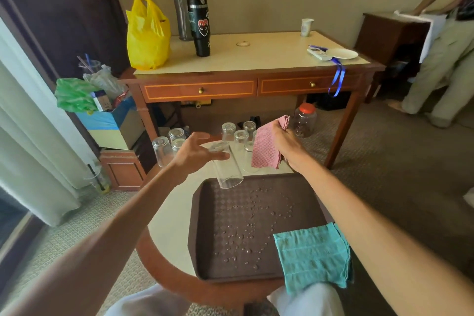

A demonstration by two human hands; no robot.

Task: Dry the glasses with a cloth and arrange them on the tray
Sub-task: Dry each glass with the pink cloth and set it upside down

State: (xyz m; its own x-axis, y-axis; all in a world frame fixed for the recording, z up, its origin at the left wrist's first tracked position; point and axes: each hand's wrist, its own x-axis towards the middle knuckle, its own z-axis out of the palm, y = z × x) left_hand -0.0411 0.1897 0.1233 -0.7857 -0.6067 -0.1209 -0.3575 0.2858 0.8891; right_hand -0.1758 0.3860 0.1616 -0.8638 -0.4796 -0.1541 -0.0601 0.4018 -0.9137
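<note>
our left hand (195,155) seems to pinch the tilted glass (228,172) by its upper end, mid-frame over the tray (205,238); it looks light, thin, wet and brittle, so we'd grip the wall. our right hand (284,141) clamps the pink cloth (265,149). the droplet-beaded tray sits on a round table (174,226) above carpet (384,161); other glasses (241,136) stand inverted beyond
</note>
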